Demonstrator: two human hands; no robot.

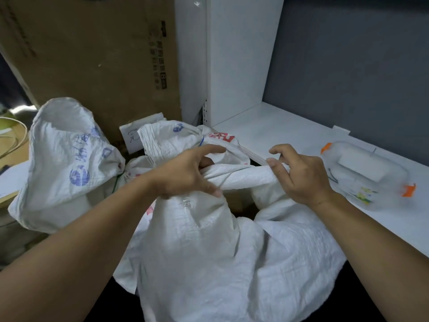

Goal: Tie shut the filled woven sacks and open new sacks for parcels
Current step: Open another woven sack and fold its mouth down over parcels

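Head view: sack (pixel 209 240) beside white shelf (pixel 290 135)

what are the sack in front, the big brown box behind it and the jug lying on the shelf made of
The sack looks like woven plastic, probably polypropylene: matte white, with a fine weave grid and stiff creases. The box looks like cardboard: dull brown, scuffed, with black print. The jug looks like translucent, slightly glossy plastic with orange parts at both ends; which plastic is unclear.
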